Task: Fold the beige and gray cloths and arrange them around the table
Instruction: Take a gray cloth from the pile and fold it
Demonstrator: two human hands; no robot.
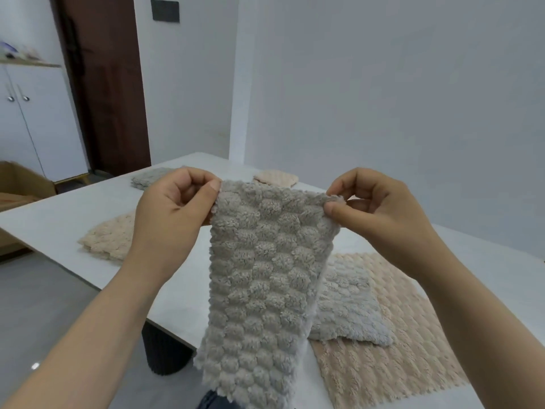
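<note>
**Gray cloth hanging from both your hands, pinched at the top corners**

You've got the gray cloth point(265, 276) up in the air over the near edge of the table point(73, 214), hanging long and narrow (a paler layer shows along its right edge). Your left hand point(174, 208) pinches the top left corner between the thumb and curled fingers. Your right hand point(374, 208) pinches the top right corner the same way. So the top edge runs fairly taut from one grip straight across to the other, and all the rest of the cloth hangs below your hands. Its bottom end drops past the table's edge toward the bottom of the view.

The other stuff on the table:

- Behind the hanging cloth, on the right, a second gray cloth point(348, 308) lies on top of a big beige cloth point(398, 335) that's spread flat at the near right corner.
- Left of your left hand, a folded beige cloth point(109, 237) sits near the table's left edge, partly hidden by your wrist.
- Farther back there's a far gray cloth point(147, 177) toward the far left corner, and a far beige cloth point(275, 178) just past the held cloth's top edge. Both are small and well apart from each other.

A dark ribbed table leg point(165, 349) shows under the near edge. A brown door point(109, 84) and a white cabinet point(38, 119) are over on the left.
</note>
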